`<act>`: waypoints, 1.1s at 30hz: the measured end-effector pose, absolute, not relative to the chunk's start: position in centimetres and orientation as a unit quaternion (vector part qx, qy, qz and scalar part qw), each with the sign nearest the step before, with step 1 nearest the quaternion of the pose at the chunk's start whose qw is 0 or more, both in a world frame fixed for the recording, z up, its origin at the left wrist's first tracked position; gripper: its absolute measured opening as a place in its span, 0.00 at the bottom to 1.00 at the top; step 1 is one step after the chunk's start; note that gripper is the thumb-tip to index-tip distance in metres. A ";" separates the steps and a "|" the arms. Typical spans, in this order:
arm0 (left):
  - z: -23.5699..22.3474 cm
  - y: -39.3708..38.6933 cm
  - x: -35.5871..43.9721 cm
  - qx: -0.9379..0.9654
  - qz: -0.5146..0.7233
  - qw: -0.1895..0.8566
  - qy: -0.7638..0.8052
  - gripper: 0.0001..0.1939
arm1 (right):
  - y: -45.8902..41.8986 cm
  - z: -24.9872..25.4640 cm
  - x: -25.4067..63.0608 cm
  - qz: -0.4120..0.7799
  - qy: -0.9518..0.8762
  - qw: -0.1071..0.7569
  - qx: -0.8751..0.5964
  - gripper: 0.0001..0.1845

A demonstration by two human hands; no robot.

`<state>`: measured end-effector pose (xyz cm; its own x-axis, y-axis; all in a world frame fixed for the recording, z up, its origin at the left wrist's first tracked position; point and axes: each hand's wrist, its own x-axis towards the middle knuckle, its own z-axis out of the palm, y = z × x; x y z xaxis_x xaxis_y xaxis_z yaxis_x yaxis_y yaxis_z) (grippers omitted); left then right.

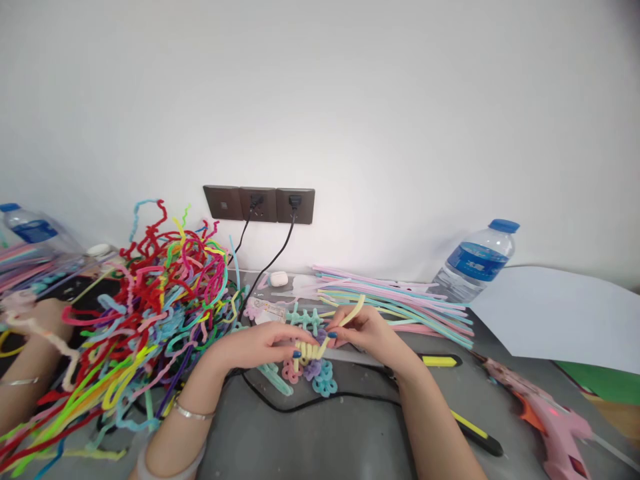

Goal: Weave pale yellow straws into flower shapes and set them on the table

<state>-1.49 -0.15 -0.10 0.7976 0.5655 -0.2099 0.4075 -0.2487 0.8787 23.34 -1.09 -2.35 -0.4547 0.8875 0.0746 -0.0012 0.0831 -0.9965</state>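
A pale yellow pipe cleaner point(310, 351), bent into a row of loops, is pinched between the fingers of my left hand point(265, 343). My right hand point(363, 333) grips the straight free end of the same pipe cleaner, which sticks up past the fingers. Under and around both hands lie finished looped shapes: a blue flower point(325, 381), a purple one point(313, 369), a pink one point(290, 372) and a mint green piece point(305, 318). Mint green strips point(276, 379) rest beside my left wrist.
A tangled heap of colourful pipe cleaners point(165, 300) fills the left side. Straight pastel ones point(400, 300) lie behind my hands. To the right are a water bottle point(477, 261), white paper point(560, 320), a cutter point(475, 430) and a pink glue gun point(555, 420). Another person's hand point(47, 327) is at far left.
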 end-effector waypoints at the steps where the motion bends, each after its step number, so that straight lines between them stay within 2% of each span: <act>1: -0.1 -0.2 -1.6 0.772 0.062 0.563 0.288 0.20 | -1.1 -2.3 23.3 0.588 -0.625 0.379 -0.346 0.11; 4: 0.0 -0.3 -1.8 0.730 0.058 0.635 0.245 0.21 | -1.0 -2.4 23.1 0.605 -0.617 0.379 -0.332 0.13; 7: 0.3 -0.3 -1.7 0.714 0.119 0.638 0.265 0.23 | -0.6 -2.8 22.9 0.603 -0.587 0.409 -0.351 0.16; 11: 0.4 -0.2 -1.3 0.702 0.209 0.601 0.321 0.24 | -0.4 -3.3 22.9 0.549 -0.600 0.442 -0.379 0.14; 18: -1.8 0.9 -0.2 0.713 0.311 0.453 0.436 0.22 | -0.3 -4.1 22.0 0.441 -0.694 0.388 -0.416 0.18; 22: -2.3 1.1 0.0 0.753 0.288 0.370 0.461 0.22 | -0.4 -3.7 21.6 0.319 -0.765 0.369 -0.421 0.15; 26: -1.8 0.9 -0.7 0.788 0.226 0.381 0.427 0.21 | -0.8 -2.5 22.0 0.249 -0.804 0.363 -0.401 0.13; 30: -1.1 0.6 -1.7 0.796 0.147 0.443 0.385 0.20 | -1.2 -1.5 22.2 0.275 -0.802 0.365 -0.385 0.12; 33: -0.6 0.4 -2.2 0.805 0.102 0.470 0.346 0.20 | -1.5 -1.3 22.3 0.348 -0.780 0.361 -0.375 0.12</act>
<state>-2.21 0.36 -0.59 0.7394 0.6537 -0.1613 0.4620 -0.3183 0.8278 22.28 -1.47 -1.28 -0.4585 0.8359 0.3018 0.3331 0.4765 -0.8136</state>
